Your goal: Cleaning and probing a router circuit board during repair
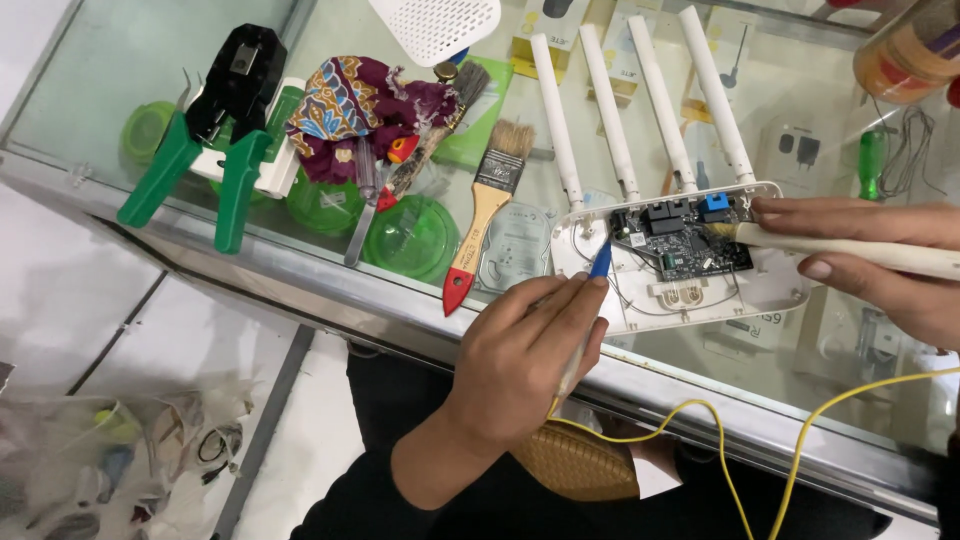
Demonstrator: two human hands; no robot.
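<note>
An opened white router (pixel 640 290) with several upright antennas lies on the glass counter (pixel 120 110), its dark circuit board (pixel 685 245) exposed. My left hand (pixel 525 355) grips a blue-tipped pen-like tool (pixel 600 262) whose tip rests at the router's left edge; a yellow wire (pixel 700 420) trails from its lower end. My right hand (pixel 880 260) holds a cream-handled brush (pixel 850 248), its bristles touching the right side of the board.
A wooden flat brush with a red tip (pixel 482 212) lies left of the router. Farther left are a green-handled crimping tool (pixel 215 125), a patterned cloth (pixel 360 105), green round lids (pixel 415 235), a screwdriver (pixel 870 160) and a white perforated cover (pixel 440 25). Below the counter's front edge is white floor.
</note>
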